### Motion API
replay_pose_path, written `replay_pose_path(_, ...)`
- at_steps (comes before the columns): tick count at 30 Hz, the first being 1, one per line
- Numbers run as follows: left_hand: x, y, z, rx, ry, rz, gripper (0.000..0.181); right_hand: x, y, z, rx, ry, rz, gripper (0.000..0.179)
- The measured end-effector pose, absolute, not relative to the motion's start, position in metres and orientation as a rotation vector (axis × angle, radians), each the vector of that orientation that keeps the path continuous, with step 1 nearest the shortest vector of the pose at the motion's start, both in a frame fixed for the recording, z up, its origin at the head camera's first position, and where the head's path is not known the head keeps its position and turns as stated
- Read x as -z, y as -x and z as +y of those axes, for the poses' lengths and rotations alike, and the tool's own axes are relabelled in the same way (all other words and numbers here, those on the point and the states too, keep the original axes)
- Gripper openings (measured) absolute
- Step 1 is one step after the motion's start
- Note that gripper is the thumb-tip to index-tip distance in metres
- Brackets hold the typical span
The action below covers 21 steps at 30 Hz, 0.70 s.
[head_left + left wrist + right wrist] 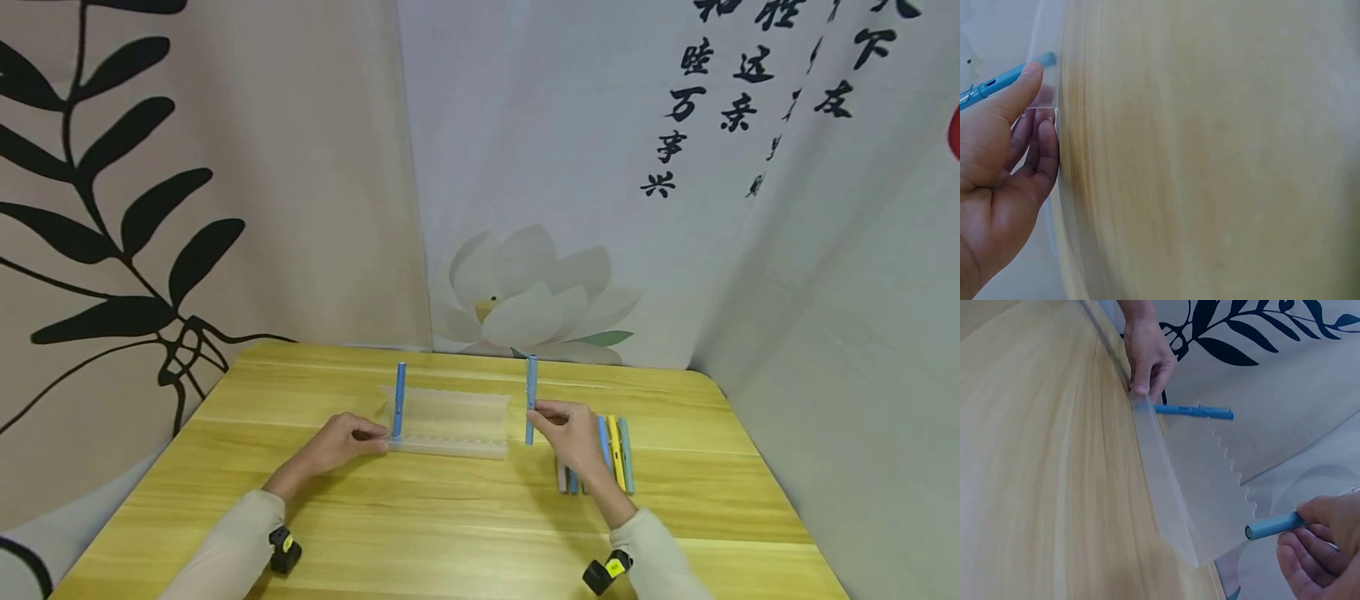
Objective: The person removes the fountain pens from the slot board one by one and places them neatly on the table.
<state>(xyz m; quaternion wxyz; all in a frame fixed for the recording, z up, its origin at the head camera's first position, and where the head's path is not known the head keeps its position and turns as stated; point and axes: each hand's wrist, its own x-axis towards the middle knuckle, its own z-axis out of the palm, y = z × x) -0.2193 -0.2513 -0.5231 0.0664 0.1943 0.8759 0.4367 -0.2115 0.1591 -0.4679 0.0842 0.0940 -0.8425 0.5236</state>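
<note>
A translucent pen stand [450,417] with scalloped edges lies on the wooden table. Its near left corner is pinched between the thumb and fingers of my left hand [341,443]. One blue pen [399,396] stands in the stand at that end, right beside the left fingertips. To the right of the stand, my right hand [576,435] pinches a second blue pen [532,383], held upright. In the right wrist view, the round end of this held pen [1269,526] points toward the stand's right end, and the fingers below the thumb are curled.
Several pens lie side by side on the table behind and right of my right wrist, among them a yellow pen [616,454] and a grey-green pen [626,457]. The wooden table [420,533] meets a printed curtain [540,167] along its far edge.
</note>
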Motion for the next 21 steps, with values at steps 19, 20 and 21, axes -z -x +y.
replay_pose_path(19,0.524,0.219,-0.252,-1.307,-0.599,2.646,0.031,0.477,0.206,0.22,-1.393,-0.093,-2.589,0.03)
replay_pose_path(20,0.524,0.219,-0.252,-1.307,-0.599,2.646,0.032,0.477,0.205,0.223,-1.388,-0.082,-2.592,0.03)
replay_pose_path(21,0.524,0.22,-0.252,-1.305,-0.6,2.648,0.032,0.477,0.205,0.226,-1.381,-0.073,-2.597,0.03)
